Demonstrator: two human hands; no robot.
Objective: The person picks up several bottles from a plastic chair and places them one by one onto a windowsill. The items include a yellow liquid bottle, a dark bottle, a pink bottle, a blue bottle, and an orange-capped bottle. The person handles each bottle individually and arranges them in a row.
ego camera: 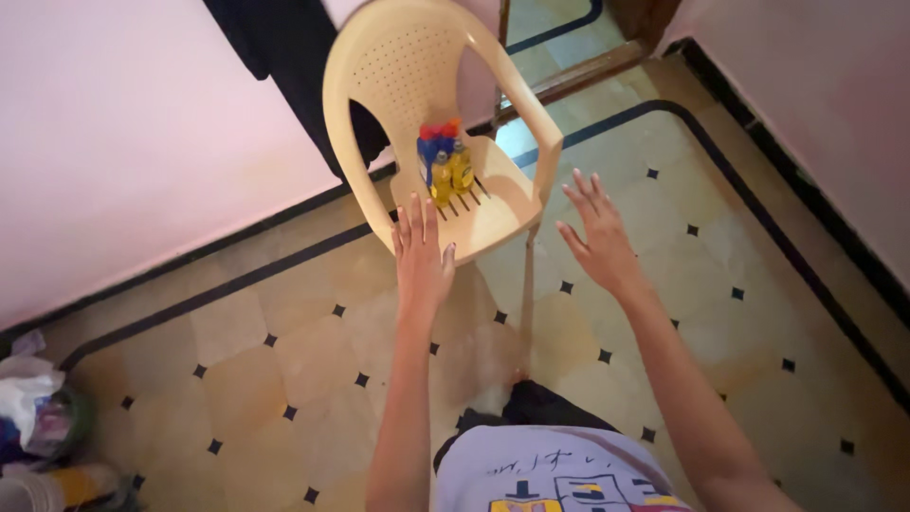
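Note:
A cream plastic armchair stands against the pink wall. On its slatted seat stand a few small bottles, yellow and blue with red and orange caps. My left hand is stretched forward, fingers together and flat, just at the seat's front edge below the bottles. My right hand is raised to the right of the chair's armrest, fingers spread, holding nothing.
Tiled floor with black diamond insets and a black border line. A dark cloth hangs behind the chair. A doorway threshold lies at the back. Bags and containers are heaped at the lower left.

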